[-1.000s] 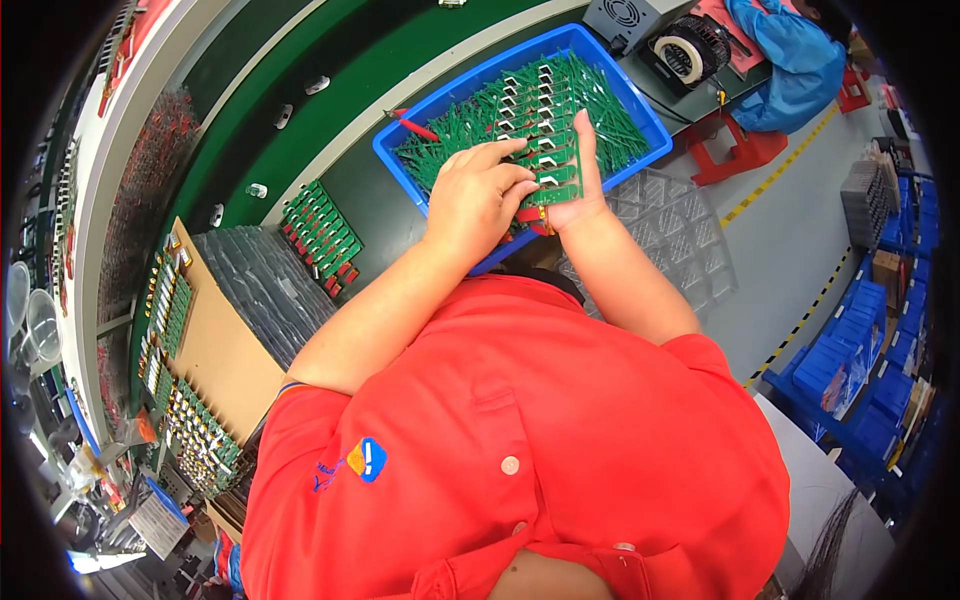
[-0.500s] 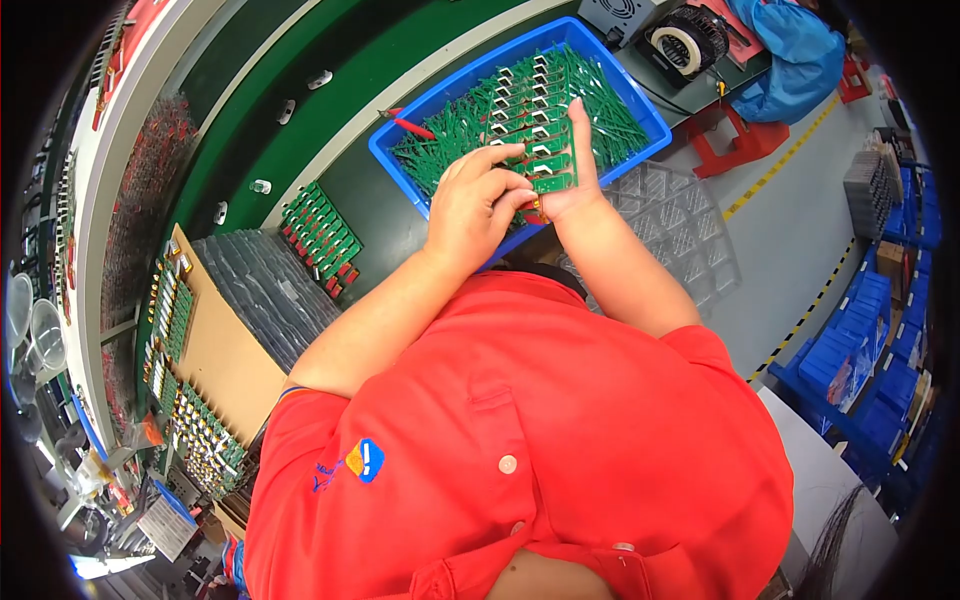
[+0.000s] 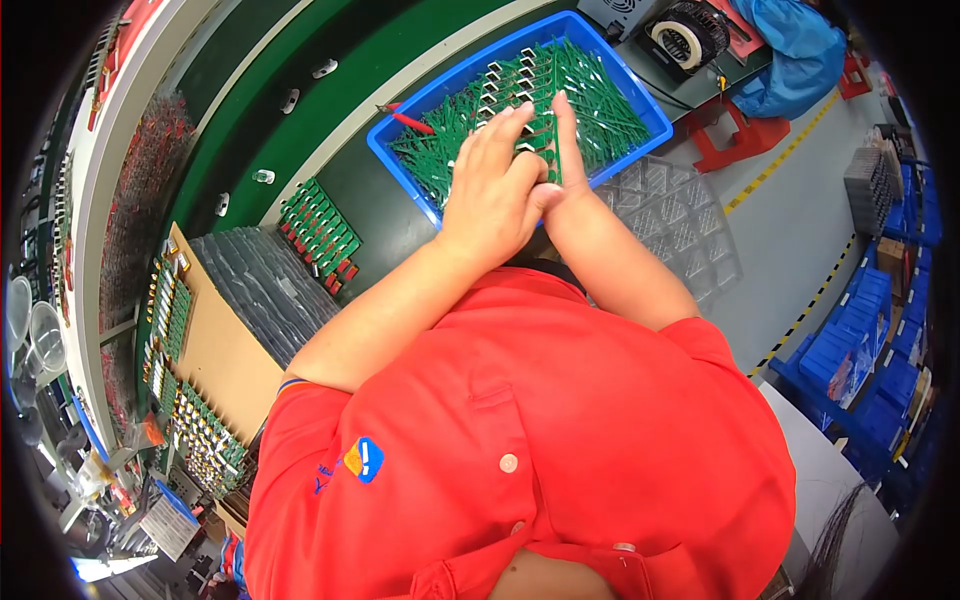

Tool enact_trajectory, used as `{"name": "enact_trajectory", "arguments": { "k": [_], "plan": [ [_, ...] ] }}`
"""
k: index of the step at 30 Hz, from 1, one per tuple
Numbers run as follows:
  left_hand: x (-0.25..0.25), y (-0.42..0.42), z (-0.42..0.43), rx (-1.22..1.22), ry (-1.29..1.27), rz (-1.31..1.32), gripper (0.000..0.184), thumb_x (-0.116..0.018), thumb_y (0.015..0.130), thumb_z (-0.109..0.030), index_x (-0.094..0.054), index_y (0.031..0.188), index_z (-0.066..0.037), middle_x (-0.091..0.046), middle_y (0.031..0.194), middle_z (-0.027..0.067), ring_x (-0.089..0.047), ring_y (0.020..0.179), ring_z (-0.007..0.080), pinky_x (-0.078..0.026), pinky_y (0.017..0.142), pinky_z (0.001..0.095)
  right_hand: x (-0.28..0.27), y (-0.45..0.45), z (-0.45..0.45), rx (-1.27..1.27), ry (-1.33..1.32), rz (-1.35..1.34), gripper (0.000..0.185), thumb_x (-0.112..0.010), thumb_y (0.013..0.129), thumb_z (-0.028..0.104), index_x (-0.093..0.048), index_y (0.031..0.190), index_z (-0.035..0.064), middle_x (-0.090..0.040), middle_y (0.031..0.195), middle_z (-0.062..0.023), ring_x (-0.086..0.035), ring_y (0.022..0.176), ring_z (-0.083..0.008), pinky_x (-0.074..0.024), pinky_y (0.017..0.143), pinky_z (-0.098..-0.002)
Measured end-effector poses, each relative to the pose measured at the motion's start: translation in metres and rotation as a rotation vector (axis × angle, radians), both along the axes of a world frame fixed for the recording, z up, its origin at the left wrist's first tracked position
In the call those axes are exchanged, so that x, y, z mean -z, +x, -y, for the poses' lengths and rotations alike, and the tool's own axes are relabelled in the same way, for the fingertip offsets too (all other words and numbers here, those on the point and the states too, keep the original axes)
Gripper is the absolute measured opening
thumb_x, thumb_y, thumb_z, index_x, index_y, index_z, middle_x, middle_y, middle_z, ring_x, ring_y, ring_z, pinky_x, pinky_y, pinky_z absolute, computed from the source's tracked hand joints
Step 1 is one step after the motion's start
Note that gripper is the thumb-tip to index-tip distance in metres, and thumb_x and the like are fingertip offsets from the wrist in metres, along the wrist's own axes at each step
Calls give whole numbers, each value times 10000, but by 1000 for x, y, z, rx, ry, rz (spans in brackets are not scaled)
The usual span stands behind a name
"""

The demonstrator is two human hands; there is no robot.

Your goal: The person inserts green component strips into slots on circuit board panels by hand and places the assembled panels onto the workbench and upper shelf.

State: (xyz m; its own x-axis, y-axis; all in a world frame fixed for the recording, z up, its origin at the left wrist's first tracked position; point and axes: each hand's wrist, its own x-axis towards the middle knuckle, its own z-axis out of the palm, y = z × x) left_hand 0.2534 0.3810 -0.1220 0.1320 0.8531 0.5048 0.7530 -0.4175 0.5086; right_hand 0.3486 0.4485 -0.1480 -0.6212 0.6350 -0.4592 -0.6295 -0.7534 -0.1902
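Note:
A green circuit board panel (image 3: 526, 82) with rows of metal parts is held up over a blue bin (image 3: 392, 178). My right hand (image 3: 575, 170) supports it from beneath at its right edge, with the thumb upright beside it; the other fingers are hidden. Across the panel's lower part lies my left hand (image 3: 495, 195), its fingers bent and pressed on it, the thumb near my right palm. Thin green strips (image 3: 600, 115) fill the bin, and red-handled pliers (image 3: 410, 122) rest at its left side.
Another board panel (image 3: 318, 232) lies on the bench left of the bin. Stacked dark trays (image 3: 265, 290) and cardboard (image 3: 225, 345) stand nearer. Clear trays (image 3: 675, 225) are right of my arm. A coil-like device (image 3: 685, 42) and blue cloth (image 3: 795, 60) are at the upper right.
My left hand has shifted up over the panel and covers more of its lower end. The panel has turned more edge-on and moved slightly left, along with my right hand.

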Motion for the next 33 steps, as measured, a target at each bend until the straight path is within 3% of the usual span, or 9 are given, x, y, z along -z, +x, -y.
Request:
{"name": "enact_trajectory", "arguments": {
  "k": [2, 6, 8, 12, 15, 19, 25, 31, 33],
  "plan": [
    [0, 3, 0, -9, 9, -45, 204, -675, 761, -179, -536, 837, -51, -469, 1292, 186, -431, 1221, 380, -347, 975, 508, 8, -3, 0, -16, -167, -162, 674, -484, 792, 710, -571, 1127, 131, -612, 1088, -97, -566, 1041, -284, -458, 903, -475],
    [3, 0, -3, 46, 9, -66, 180, -651, 781, -162, -530, 835, -40, -471, 1280, 198, -433, 1210, 394, -346, 974, 515, 10, -5, 4, 13, -79, -23, 577, -417, 880, 625, -576, 1129, 130, -623, 1094, -117, -590, 1004, -285, -472, 896, -443],
    [7, -5, -3, -23, -30, 198, 140, -616, 801, -129, -527, 835, -27, -472, 1257, 231, -440, 1194, 404, -343, 972, 521, 25, -6, 0, 42, 117, 5, 600, -394, 886, 632, -564, 1160, 126, -612, 1122, -113, -582, 1029, -280, -470, 901, -442],
    [2, -13, -10, -237, -21, 192, 139, -579, 866, -174, -571, 925, -49, -280, 1425, 306, -389, 1220, 466, -305, 1010, 522, 8, -12, 3, 58, 199, 77, 667, -353, 886, 652, -498, 1273, 129, -559, 1234, -116, -547, 1116, -285, -435, 962, -455],
    [-2, -13, -9, -117, -89, -35, 189, -533, 909, -232, -582, 933, -51, -353, 1404, 261, -303, 1314, 455, -272, 1048, 509, 0, -14, 9, 35, 124, 31, 640, -402, 865, 662, -540, 1197, 132, -618, 1112, -97, -591, 1029, -253, -487, 886, -421],
    [-3, -10, -11, -59, -147, -13, 141, -566, 862, -167, -565, 892, -29, -454, 1330, 212, -364, 1284, 429, -297, 1036, 500, 8, -16, 9, 29, 119, -28, 653, -396, 874, 650, -537, 1194, 98, -618, 1098, -109, -596, 1018, -239, -494, 873, -408],
    [-1, -16, -18, -98, -116, 216, 139, -590, 844, -141, -533, 875, -18, -444, 1332, 235, -449, 1208, 407, -369, 990, 447, 8, -19, 3, 174, 260, 50, 569, -419, 892, 606, -552, 1129, 106, -626, 989, -60, -616, 905, -186, -524, 762, -357],
    [-10, -7, -15, -17, -171, -24, 142, -593, 842, -134, -524, 871, -14, -428, 1347, 248, -489, 1163, 401, -402, 956, 438, 9, -12, 4, 88, 142, 51, 547, -438, 888, 602, -552, 1130, 124, -617, 995, -53, -612, 891, -186, -516, 762, -343],
    [-6, -7, -20, -5, -185, 34, 177, -624, 825, -166, -519, 828, -24, -435, 1328, 248, -475, 1165, 417, -396, 950, 476, 10, -12, 1, 70, 152, 87, 547, -441, 888, 600, -552, 1129, 122, -616, 1000, -54, -612, 897, -190, -516, 773, -348]
  ]
}}
